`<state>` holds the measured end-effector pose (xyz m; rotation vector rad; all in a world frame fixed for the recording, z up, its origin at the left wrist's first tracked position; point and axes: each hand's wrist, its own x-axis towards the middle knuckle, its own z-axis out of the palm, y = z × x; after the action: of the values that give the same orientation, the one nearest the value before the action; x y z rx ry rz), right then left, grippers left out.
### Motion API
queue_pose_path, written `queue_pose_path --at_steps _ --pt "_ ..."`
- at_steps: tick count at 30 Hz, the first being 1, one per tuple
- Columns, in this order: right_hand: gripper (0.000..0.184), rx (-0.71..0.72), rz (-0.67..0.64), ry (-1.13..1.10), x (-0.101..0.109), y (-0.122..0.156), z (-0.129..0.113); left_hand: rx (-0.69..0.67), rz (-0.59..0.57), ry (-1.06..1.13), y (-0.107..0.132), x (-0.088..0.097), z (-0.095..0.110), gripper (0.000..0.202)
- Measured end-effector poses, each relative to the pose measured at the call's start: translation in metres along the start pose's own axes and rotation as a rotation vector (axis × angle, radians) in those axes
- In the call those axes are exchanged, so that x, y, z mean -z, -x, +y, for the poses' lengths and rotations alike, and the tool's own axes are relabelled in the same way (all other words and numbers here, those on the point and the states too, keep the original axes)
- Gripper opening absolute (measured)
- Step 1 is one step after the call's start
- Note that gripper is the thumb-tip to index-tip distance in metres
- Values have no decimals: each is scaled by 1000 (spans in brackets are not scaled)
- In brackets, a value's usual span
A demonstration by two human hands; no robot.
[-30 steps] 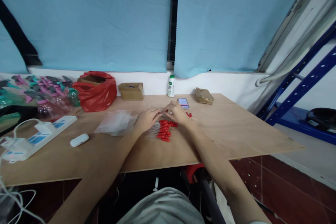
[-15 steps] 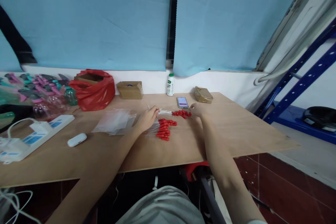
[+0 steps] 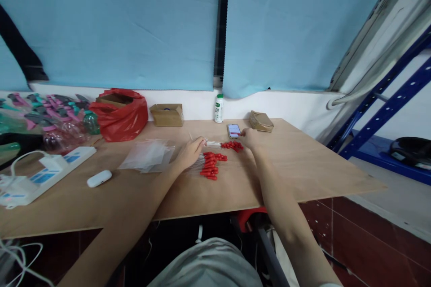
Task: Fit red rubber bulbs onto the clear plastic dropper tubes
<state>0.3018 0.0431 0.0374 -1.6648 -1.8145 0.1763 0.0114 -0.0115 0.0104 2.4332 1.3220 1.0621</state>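
Observation:
My left hand (image 3: pixel 191 153) is closed in a pinch, and a thin pale stick (image 3: pixel 191 136) pokes out behind its fingers. My right hand (image 3: pixel 251 138) is closed too, its fingertips by the phone's lower right corner; a small red end shows there, apparently one red-ended stick. Between the hands lies a bunch of thin whitish sticks with red ends (image 3: pixel 232 145). Nearer me is a second group with larger-looking red ends (image 3: pixel 210 166), its thin shafts partly behind my left hand. Left of that hand, clear plastic bags (image 3: pixel 146 156) lie flat.
A phone (image 3: pixel 233 131), a white bottle (image 3: pixel 218 110) and two cardboard boxes (image 3: pixel 166 115) (image 3: pixel 261 121) stand towards the wall. At left are a red plastic bag (image 3: pixel 123 116), spray bottles (image 3: pixel 55 125), a power strip (image 3: pixel 47 177) and a white case (image 3: pixel 99 178). The table's front edge (image 3: pixel 208 211) is near.
My right hand has shifted slightly left and up, towards the phone, and a red end now shows at its fingertips. My left hand stays almost where it was.

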Motion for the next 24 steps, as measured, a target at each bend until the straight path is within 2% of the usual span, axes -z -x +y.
queue_pose_path --at_steps 2,4,6,10,13,20,24 --pt "12 64 6 -12 -6 -1 -11 -19 18 29 0 0 3 35" --pt "13 296 -14 -121 -15 3 -26 -28 41 46 0 2 6 34" --pt "15 456 -106 -254 -25 11 -42 -10 64 37 0 3 8 34" --pt "22 595 -184 -441 -39 26 -65 35 93 -16 1 7 10 34" --pt "23 645 -171 -520 -44 31 -71 22 93 -8 1 7 9 34" --pt "24 606 -135 -551 -44 33 -70 -8 72 81 1 9 10 37" --pt "21 611 -116 -533 -43 35 -72 -45 60 170 -2 8 3 38"
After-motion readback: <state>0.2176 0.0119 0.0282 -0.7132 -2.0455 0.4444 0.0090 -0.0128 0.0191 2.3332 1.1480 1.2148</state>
